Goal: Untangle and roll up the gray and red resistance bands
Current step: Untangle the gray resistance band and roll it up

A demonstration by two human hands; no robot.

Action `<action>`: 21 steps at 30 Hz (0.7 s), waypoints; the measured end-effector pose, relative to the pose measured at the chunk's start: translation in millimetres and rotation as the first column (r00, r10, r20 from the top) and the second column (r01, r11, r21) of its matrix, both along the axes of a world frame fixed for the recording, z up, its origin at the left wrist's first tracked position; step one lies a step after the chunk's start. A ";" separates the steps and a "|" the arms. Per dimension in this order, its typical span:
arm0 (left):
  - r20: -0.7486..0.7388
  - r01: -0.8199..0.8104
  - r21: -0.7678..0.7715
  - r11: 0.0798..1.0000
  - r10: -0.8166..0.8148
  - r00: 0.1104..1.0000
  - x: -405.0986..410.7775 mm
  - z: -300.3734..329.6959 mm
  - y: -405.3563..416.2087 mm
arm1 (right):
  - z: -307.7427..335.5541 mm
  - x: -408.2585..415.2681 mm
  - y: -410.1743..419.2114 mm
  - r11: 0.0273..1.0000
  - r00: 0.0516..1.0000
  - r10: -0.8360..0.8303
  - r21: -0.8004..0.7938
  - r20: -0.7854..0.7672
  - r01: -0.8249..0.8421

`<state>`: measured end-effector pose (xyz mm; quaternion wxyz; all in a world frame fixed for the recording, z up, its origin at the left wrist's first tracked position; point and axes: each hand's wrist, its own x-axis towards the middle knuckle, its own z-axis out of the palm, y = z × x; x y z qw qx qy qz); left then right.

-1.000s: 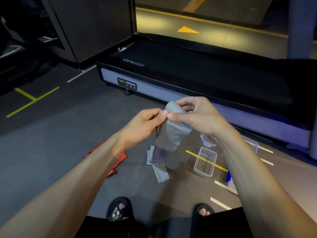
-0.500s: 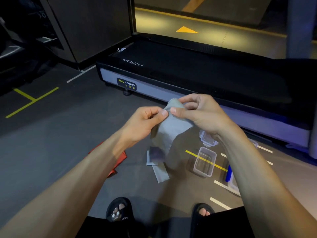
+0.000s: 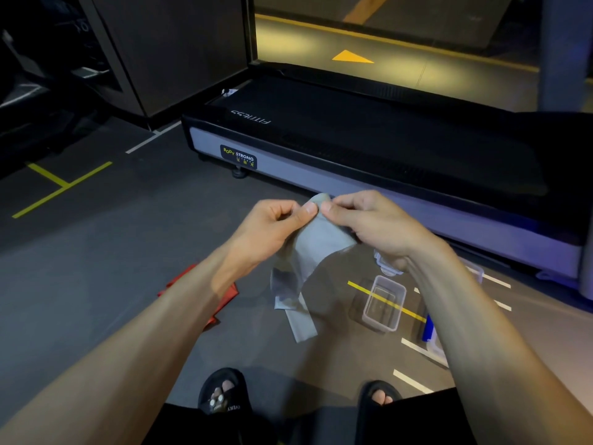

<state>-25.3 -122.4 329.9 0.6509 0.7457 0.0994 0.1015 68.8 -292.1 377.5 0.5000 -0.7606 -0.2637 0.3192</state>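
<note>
Both my hands hold the gray resistance band (image 3: 316, 242) up in front of me. My left hand (image 3: 272, 224) pinches its top edge between thumb and forefinger. My right hand (image 3: 369, 223) pinches the same edge right beside it, thumb tips almost touching. The band hangs down wide from the hands, and its lower end lies folded on the floor. The red resistance band (image 3: 224, 295) lies flat on the floor under my left forearm, mostly hidden by it.
A black treadmill (image 3: 369, 139) stretches across the floor just beyond my hands. A clear plastic container (image 3: 383, 303) sits on the floor under my right arm, with a lid and a blue-edged box beside it. My sandalled feet show at the bottom.
The rolled top of the gray band has been opened out, so it hangs wider now. Both hands have come closer together on its top edge.
</note>
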 end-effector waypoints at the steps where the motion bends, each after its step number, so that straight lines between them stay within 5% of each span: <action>1: 0.004 -0.002 0.006 1.000 0.002 1.000 0.7 -1.1 0.0 | 0.1 -2.7 0.9 1.000 1.000 0.011 0.012 0.023 -0.012; 11: 0.069 0.066 -0.025 0.998 -0.064 0.996 1.5 -0.1 0.3 | 0.2 0.3 2.1 0.973 0.977 -0.158 0.146 -0.143 0.179; 21: 0.064 0.026 0.047 0.999 -0.028 0.998 0.3 1.9 -0.3 | -6.2 5.5 1.9 0.988 0.991 -0.129 0.085 -0.021 0.131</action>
